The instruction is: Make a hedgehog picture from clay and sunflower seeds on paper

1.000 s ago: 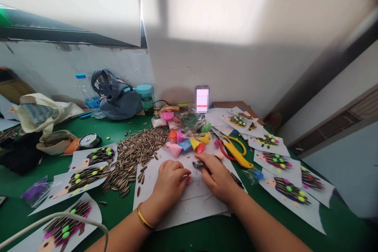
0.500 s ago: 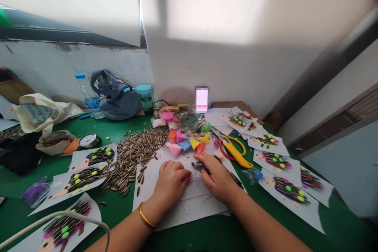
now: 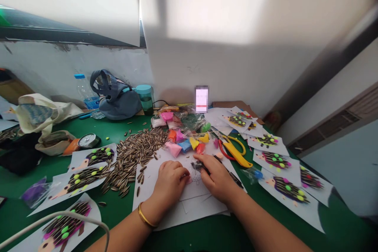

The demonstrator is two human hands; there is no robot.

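Left of our grip, we are seeing glossy paper cards (image 3: 56, 181) bearing seed-spined hedgehogs with snouts turned left, and then a loose heap of striped, teardrop-shaped sunflower seeds (image 3: 138, 153). Between these and our other hand, our left hand (image 3: 170, 181) is resting palm-down on a smooth white sheet (image 3: 149, 179), whose long axis is running left to right, its near edge slanting upward toward the right. Its fingers are bunching together, their tips touching a small, soft-looking pink piece (image 3: 188, 180); we cannot tell whether they are pinching it. Just right of those fingertips, a small inked outline (image 3: 196, 178) is lying partly covered, so we cannot tell which way it is facing. Our right hand (image 3: 217, 175) is arching beyond it, thumb and forefinger standing apart around a dark, clear-wrapped lump (image 3: 195, 165); whether they are clamping it, we cannot tell. Further right, a ridged yellow plastic handle (image 3: 238, 156) is lying beside more hedgehog cards (image 3: 310, 210).
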